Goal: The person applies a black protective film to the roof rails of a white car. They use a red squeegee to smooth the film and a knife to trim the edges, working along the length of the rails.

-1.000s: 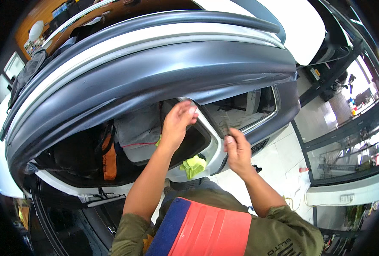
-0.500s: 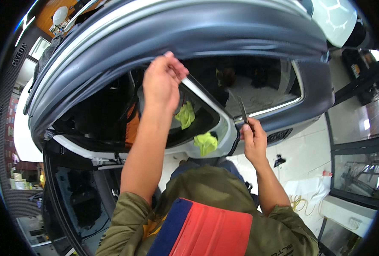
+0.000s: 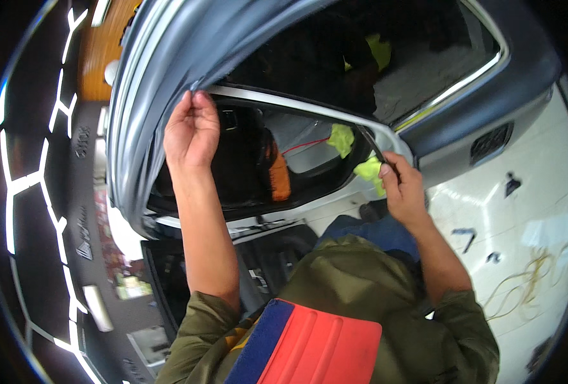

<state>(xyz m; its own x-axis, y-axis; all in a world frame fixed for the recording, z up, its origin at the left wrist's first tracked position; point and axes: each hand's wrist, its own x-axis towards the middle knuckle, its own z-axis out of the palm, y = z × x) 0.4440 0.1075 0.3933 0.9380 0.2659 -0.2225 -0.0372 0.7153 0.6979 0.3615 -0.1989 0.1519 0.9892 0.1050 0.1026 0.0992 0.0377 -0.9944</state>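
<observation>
My left hand (image 3: 193,131) is raised to the car's roof edge, thumb and fingers pinching the loose border of a grey wrap film (image 3: 159,83). Folds run through the film along the roof side. In my right hand (image 3: 404,191) is a slim knife (image 3: 373,144), its narrow end pointing up and left beside the door-frame pillar (image 3: 396,142). One yellow-green cloth (image 3: 341,141) lies inside the door opening. Another yellow-green cloth (image 3: 367,170) is on the sill, partly behind my right fingers. Across my chest shows a red squeegee (image 3: 322,345) with a dark blue edge.
A dark rear side window (image 3: 437,64) is right of the pillar. An orange item (image 3: 279,174) sits inside the car. The open door (image 3: 258,256) stands close on my left. On the white floor at right lie small dark pieces (image 3: 513,184) and a yellowish cord (image 3: 527,285).
My view has swung left. My left hand has gone from partly open fingers to pinching the film edge. The knife has come down from the side window to beside the pillar.
</observation>
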